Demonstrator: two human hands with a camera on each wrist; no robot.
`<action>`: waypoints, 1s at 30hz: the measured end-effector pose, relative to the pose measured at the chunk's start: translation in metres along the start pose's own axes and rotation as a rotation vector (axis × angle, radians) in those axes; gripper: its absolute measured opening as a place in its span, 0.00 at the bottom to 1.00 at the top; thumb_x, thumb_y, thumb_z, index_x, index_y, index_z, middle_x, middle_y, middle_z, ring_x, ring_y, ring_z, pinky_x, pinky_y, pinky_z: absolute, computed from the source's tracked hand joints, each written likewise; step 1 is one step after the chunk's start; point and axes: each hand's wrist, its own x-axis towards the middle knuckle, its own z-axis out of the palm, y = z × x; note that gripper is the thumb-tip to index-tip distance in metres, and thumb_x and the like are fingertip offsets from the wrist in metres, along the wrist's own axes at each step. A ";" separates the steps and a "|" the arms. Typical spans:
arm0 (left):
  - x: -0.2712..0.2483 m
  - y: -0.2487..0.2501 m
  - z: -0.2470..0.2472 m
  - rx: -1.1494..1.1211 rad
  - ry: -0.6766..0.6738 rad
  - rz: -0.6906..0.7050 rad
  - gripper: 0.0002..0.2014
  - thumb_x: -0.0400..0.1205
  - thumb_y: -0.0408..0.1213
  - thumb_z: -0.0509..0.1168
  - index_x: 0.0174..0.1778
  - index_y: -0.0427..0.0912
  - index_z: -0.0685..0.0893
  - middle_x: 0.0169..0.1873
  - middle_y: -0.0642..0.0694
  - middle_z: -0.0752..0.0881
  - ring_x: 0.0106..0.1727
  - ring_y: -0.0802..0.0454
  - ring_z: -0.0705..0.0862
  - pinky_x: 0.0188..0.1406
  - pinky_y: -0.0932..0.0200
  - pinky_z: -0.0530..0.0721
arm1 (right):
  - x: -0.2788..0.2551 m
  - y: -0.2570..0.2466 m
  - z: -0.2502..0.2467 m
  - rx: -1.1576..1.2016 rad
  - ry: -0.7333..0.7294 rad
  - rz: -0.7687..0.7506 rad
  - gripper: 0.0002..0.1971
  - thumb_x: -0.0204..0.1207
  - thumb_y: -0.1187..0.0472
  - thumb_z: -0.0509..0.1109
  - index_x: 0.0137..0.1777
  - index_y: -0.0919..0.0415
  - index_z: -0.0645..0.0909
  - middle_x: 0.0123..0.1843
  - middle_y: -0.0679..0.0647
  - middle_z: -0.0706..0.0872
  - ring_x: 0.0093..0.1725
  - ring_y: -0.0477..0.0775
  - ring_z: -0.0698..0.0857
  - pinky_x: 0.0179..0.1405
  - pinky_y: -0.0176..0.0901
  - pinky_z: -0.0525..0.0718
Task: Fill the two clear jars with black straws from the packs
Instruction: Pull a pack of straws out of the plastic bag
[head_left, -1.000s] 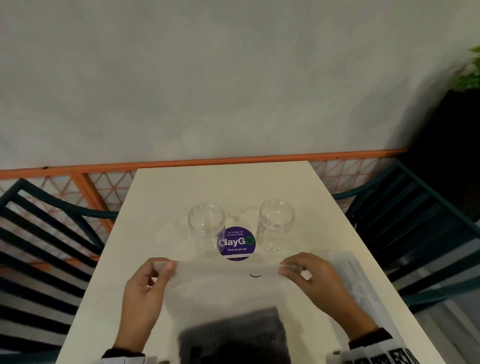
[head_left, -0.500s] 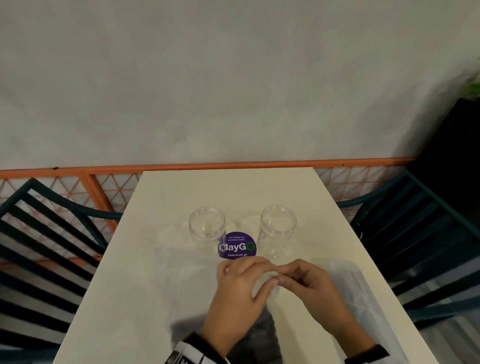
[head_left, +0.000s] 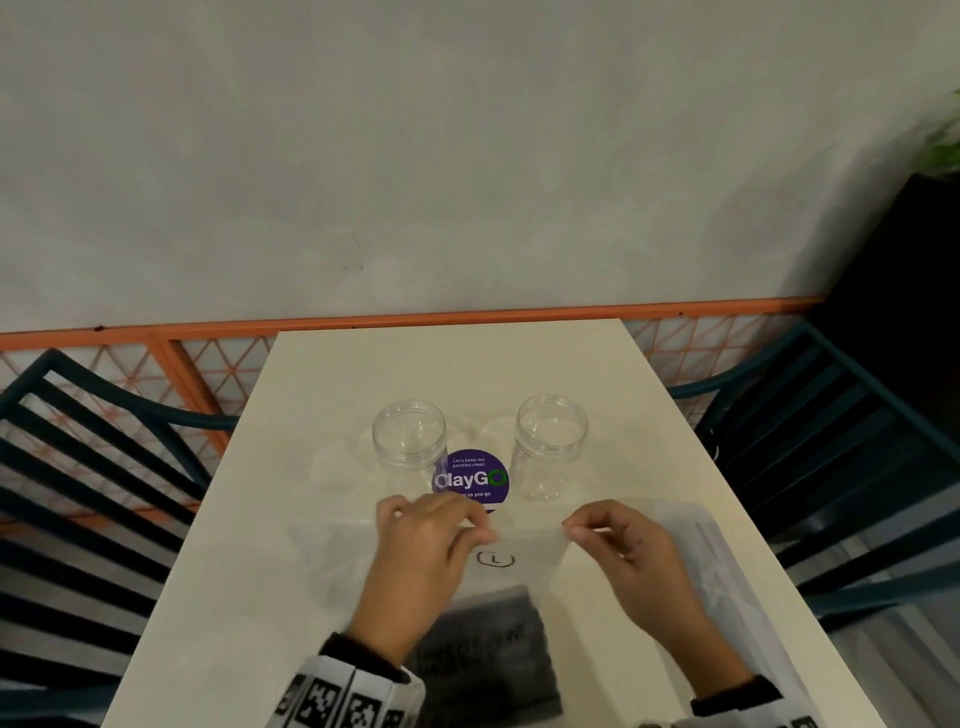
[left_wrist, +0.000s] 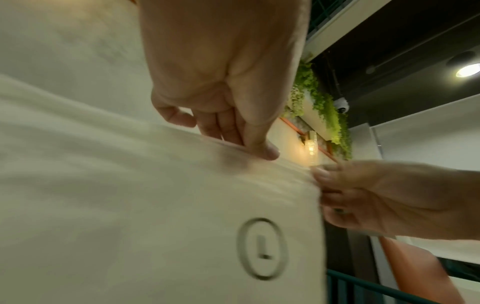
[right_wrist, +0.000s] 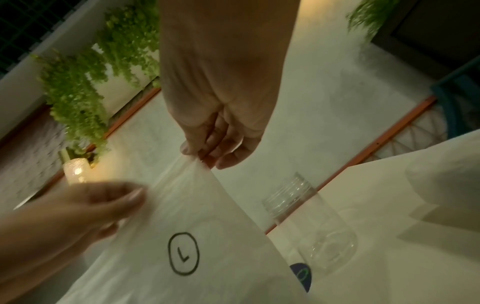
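Two empty clear jars (head_left: 409, 434) (head_left: 551, 439) stand upright in the middle of the cream table (head_left: 441, 364). In front of them I hold up a translucent pack (head_left: 514, 577) marked with a circled L; black straws (head_left: 493, 649) fill its lower part. My left hand (head_left: 480, 530) pinches the pack's top edge between thumb and fingers, as the left wrist view shows on the pack (left_wrist: 155, 205). My right hand (head_left: 574, 531) pinches the top right corner of the pack (right_wrist: 207, 236). A second pack (head_left: 717, 561) lies flat under my right forearm.
A round purple ClayGo sticker (head_left: 470, 480) sits on the table between the jars. Dark teal slatted chairs stand to the left (head_left: 104, 467) and right (head_left: 831, 441). An orange rail (head_left: 363, 325) and a grey wall close off the table's far end.
A second ago my hands held the pack's two top corners. The left hand then slid right to meet the right hand, and has now drawn a little back to the left along the top edge.
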 end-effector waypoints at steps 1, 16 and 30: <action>-0.001 -0.006 -0.007 0.036 0.018 -0.016 0.12 0.73 0.57 0.56 0.35 0.57 0.81 0.35 0.66 0.85 0.45 0.69 0.77 0.44 0.61 0.57 | 0.001 0.002 -0.006 -0.009 0.028 0.000 0.17 0.72 0.70 0.72 0.33 0.45 0.84 0.38 0.39 0.89 0.39 0.43 0.86 0.39 0.29 0.82; -0.026 -0.044 -0.053 0.027 0.024 -0.096 0.09 0.74 0.57 0.59 0.46 0.62 0.79 0.50 0.64 0.81 0.54 0.61 0.80 0.59 0.49 0.76 | -0.002 -0.002 -0.031 0.142 -0.026 0.031 0.04 0.71 0.65 0.69 0.41 0.66 0.83 0.37 0.62 0.89 0.35 0.51 0.87 0.40 0.34 0.87; -0.021 -0.030 -0.034 0.198 0.033 -0.420 0.13 0.72 0.43 0.67 0.52 0.55 0.86 0.48 0.50 0.80 0.50 0.47 0.82 0.52 0.52 0.72 | -0.008 -0.005 -0.023 0.178 0.046 0.082 0.03 0.73 0.73 0.69 0.39 0.67 0.82 0.33 0.58 0.87 0.36 0.54 0.84 0.38 0.31 0.83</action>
